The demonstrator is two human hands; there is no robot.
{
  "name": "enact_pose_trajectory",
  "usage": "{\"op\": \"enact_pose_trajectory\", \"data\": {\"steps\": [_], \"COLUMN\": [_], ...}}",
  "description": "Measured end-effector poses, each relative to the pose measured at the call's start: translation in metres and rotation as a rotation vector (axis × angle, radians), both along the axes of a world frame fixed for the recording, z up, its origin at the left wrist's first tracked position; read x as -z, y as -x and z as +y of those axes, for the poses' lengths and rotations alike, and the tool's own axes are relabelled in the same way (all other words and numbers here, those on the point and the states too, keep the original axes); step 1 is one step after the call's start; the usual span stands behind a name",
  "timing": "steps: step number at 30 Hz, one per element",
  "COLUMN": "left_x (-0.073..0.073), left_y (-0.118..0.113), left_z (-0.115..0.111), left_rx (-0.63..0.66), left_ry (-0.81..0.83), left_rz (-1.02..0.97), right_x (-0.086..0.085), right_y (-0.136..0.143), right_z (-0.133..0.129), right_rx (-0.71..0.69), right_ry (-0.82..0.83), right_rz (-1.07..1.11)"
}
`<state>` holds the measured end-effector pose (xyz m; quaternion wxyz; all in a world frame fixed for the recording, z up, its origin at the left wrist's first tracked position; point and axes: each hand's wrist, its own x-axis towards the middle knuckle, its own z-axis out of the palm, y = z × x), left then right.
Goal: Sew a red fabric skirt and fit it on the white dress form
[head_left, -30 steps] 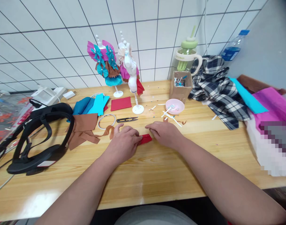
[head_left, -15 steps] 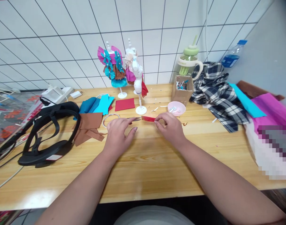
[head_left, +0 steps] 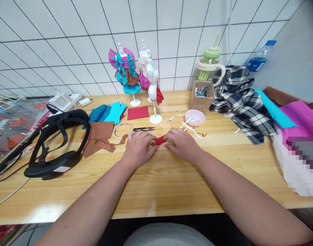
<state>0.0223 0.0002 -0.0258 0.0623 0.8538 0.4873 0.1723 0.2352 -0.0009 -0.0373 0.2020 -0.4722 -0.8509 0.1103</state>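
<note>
The small red piece (head_left: pixel 160 140) slants, its right end farther away, its ends pinched by the left hand (head_left: pixel 139 147) and right hand (head_left: pixel 182 144).

Glossy wood tabletop (head_left: pixel 172 191), matt red paper-like sheet (head_left: pixel 138 112), clear plastic bottle (head_left: pixel 259 58).
</note>
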Motion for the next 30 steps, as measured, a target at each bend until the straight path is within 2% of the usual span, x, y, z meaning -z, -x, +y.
{"op": "enact_pose_trajectory", "data": {"steps": [6,9,13,18,23,30], "left_x": [0.008,0.012,0.011,0.002,0.001,0.002], "left_y": [0.002,0.002,0.003,0.002,-0.002,-0.005], "left_z": [0.006,0.007,0.006,0.002,0.0,0.001], "left_rx": [-0.098,-0.092,-0.07,-0.025,0.125,0.135], "left_ry": [0.254,0.277,0.233,0.029,0.051,0.021], "left_rz": [-0.25,-0.29,-0.246,-0.068,0.068,0.1], "right_x": [-0.001,-0.002,0.001,0.004,-0.002,-0.004], "right_y": [0.001,0.0,-0.001,-0.002,-0.001,0.0], "right_z": [0.001,0.0,0.002,0.004,0.0,0.001], "right_rx": [-0.041,-0.08,-0.073,-0.067,-0.092,-0.118], "right_ry": [-0.051,-0.023,0.026,0.049,0.038,0.045], "right_rz": [0.054,0.009,-0.047,-0.054,-0.037,-0.121]}}
